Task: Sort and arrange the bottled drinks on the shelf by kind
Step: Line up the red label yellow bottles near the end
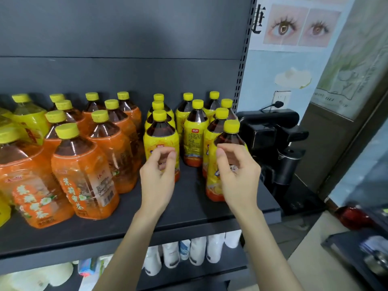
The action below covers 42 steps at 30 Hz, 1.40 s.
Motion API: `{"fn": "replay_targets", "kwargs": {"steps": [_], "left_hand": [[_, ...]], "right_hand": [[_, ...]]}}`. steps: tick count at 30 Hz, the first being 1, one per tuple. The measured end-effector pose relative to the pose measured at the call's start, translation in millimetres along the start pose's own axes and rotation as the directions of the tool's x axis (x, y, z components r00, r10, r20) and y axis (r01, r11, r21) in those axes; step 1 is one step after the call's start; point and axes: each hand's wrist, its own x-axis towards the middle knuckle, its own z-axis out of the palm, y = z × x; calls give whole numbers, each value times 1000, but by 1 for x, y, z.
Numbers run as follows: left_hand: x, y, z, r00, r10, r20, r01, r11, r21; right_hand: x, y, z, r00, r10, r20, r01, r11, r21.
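left grip point(158, 172), right grip point(238, 174), both loosely curled

wall: eye poster point(300, 26); plugged socket point(282, 99) | right: black machine point(270, 133) | far right: red object point(352, 217)

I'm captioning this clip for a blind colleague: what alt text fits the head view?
A left hand and a right hand hover with loosely curled fingers, gripping nothing, before the yellow-label bottles grouped at the right of a dark shelf. Orange-label bottles stand grouped to their left; white bottles line the level below.
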Motion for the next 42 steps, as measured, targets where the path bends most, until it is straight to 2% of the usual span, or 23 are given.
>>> {"fn": "replay_targets", "kwargs": {"steps": [3,7,11,14,17,24,27,30,35,42], "left_hand": [[-10,2,28,998,-30,55,32,999,-42],[-21,5,65,996,-60,68,65,996,-63],[-31,2,90,990,-133,44,137,984,-115],[-32,2,97,981,-187,60,193,974,-123],[-31,3,97,971,-204,128,224,959,-174],[-29,-14,72,982,-185,-29,185,982,-29],[-24,-20,63,978,-183,-96,182,983,-20],[-21,-25,59,966,-186,-177,186,982,-18],[-18,-30,60,957,-181,-229,178,983,-31],[-18,-33,68,951,-162,-262,164,986,-14]], "right_hand": [[5,13,-28,999,-30,-18,30,1000,-1],[13,35,-55,999,-14,32,14,1000,-15],[22,61,-66,969,150,196,-149,989,-21],[24,69,-63,899,258,353,-311,945,102],[19,72,-59,916,222,335,-308,924,228],[15,74,-29,869,180,460,-315,919,236],[23,80,-20,912,141,384,-216,964,158],[38,94,-17,938,229,261,-259,962,85],[54,110,-2,888,329,322,-359,933,37],[59,130,-11,903,296,312,-325,944,47]]}}
